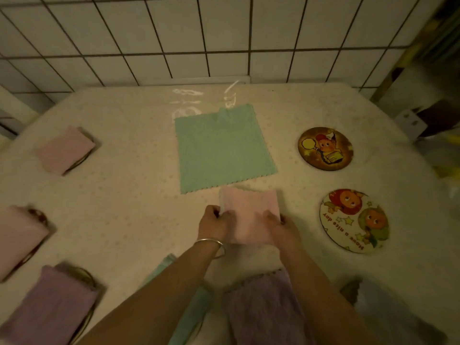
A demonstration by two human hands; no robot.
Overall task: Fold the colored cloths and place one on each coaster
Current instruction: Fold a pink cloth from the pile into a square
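Observation:
Both my hands grip a folded pink cloth [249, 210] in the middle of the table: my left hand [215, 221] holds its left edge, my right hand [280, 225] its lower right edge. Just beyond it a green cloth [221, 148] lies spread flat. Two round cartoon coasters lie bare on the right, a brown coaster [325, 148] farther back and a white coaster [354, 220] nearer. On the left, folded cloths cover coasters: a far pink one [65, 150], a near pink one [17, 239] and a purple one [53, 305].
A purple cloth [263, 310] and a pale green cloth [189, 302] lie under my forearms at the near edge. The table [124, 195] has a pale dotted cover with clear plastic near the back. A white tiled wall [174, 38] stands behind; clutter sits at right.

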